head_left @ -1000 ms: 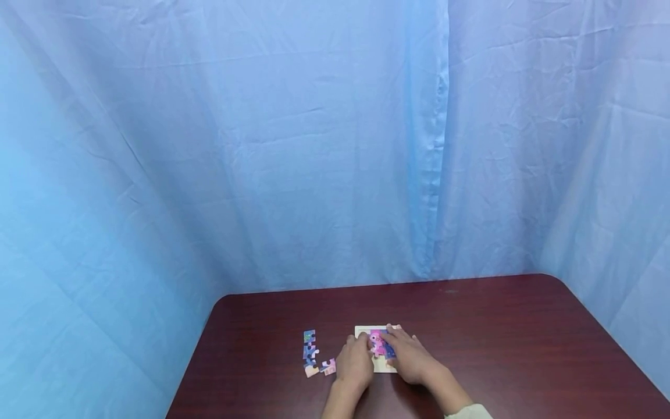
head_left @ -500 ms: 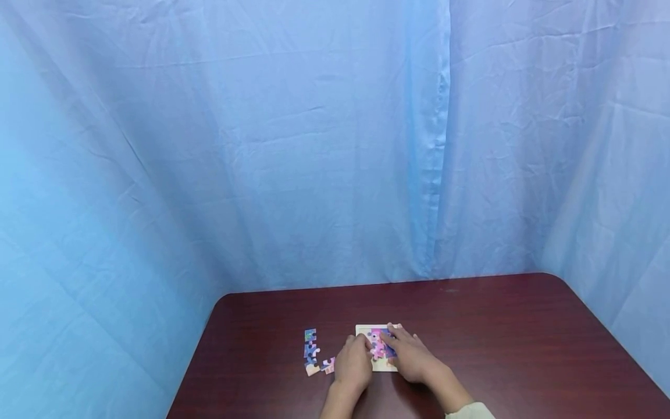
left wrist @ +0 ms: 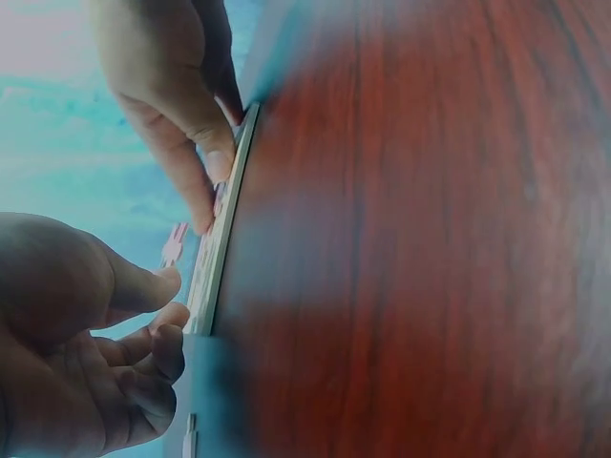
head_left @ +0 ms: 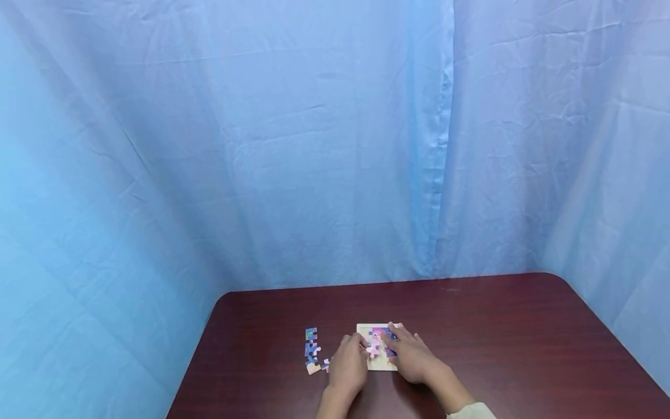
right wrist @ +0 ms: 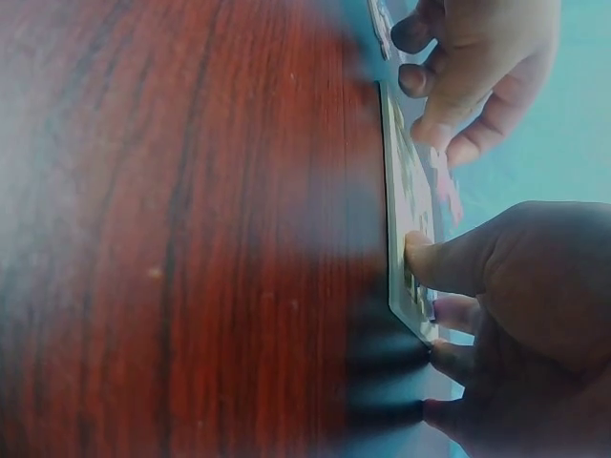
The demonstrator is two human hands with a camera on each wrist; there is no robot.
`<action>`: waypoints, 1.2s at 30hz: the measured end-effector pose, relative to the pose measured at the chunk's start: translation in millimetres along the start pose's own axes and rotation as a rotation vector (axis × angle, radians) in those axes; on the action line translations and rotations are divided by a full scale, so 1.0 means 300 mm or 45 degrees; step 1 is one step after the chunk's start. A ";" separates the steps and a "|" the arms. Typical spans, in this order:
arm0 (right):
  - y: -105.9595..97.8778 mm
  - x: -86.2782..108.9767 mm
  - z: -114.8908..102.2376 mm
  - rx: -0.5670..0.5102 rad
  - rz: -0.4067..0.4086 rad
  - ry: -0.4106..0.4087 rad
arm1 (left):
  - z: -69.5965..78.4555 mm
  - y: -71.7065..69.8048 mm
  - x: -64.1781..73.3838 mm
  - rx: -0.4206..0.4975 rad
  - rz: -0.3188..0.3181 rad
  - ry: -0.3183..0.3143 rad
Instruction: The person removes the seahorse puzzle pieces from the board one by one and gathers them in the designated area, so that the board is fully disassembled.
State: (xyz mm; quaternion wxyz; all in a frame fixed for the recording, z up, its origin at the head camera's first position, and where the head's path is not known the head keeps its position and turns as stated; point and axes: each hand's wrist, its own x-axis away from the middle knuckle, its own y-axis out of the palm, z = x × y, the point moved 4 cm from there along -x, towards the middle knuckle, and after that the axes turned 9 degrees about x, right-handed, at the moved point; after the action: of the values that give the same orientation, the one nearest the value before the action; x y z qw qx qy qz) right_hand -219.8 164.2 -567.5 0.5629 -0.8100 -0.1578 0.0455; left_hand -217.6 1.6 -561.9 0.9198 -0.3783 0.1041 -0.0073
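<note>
While the spread right hand (head_left: 410, 353) likely steadies the pale rectangular tray (head_left: 379, 365), the left hand (head_left: 349, 364) pinches a pink jigsaw piece (head_left: 373, 348) above it.

Over the tabletop (head_left: 481, 326), passage is afforded behind the puzzle tray (head_left: 378, 365); its left is obstructed by the left hand (head_left: 348, 364) and seemingly flat puzzle pieces (head_left: 310, 350), its right by the right hand (head_left: 412, 355).
</note>
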 end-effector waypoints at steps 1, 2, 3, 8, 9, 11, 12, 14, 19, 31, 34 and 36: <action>-0.001 0.001 0.000 0.006 -0.002 0.006 | -0.002 -0.004 -0.001 0.003 0.003 -0.003; -0.002 0.002 -0.001 0.016 0.001 0.010 | -0.004 -0.008 -0.001 0.005 0.004 -0.012; -0.003 0.003 -0.001 0.023 0.001 0.015 | -0.007 -0.012 -0.002 0.001 0.009 -0.021; -0.002 -0.003 0.000 0.029 -0.001 0.040 | -0.024 -0.039 -0.004 -0.009 0.036 -0.039; 0.000 -0.006 0.003 0.026 -0.004 0.044 | -0.029 -0.045 -0.004 -0.016 0.041 -0.037; 0.001 -0.007 0.006 0.017 -0.012 0.049 | -0.037 -0.057 -0.005 -0.014 0.054 -0.030; 0.002 -0.008 0.007 0.011 -0.009 0.045 | -0.040 -0.063 -0.004 -0.016 0.061 -0.030; 0.004 -0.006 0.008 -0.005 -0.003 0.035 | -0.048 -0.075 -0.004 -0.019 0.071 -0.037; 0.039 -0.017 0.032 0.000 0.068 -0.026 | -0.071 -0.099 -0.002 -0.021 0.110 -0.084; 0.031 -0.011 0.020 -0.015 0.023 0.032 | -0.130 -0.141 0.001 -0.026 0.134 -0.181; 0.021 -0.009 0.012 -0.016 0.001 0.046 | -0.140 -0.155 0.001 -0.035 0.147 -0.205; 0.020 -0.008 0.009 0.002 0.004 0.041 | -0.149 -0.162 0.000 -0.051 0.165 -0.212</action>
State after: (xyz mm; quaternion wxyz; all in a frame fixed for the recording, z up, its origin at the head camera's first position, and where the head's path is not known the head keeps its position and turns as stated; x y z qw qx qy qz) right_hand -221.5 164.0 -574.3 0.5659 -0.8105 -0.1474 0.0335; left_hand -223.3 -64.1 -558.7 0.9161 -0.3883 0.0515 0.0857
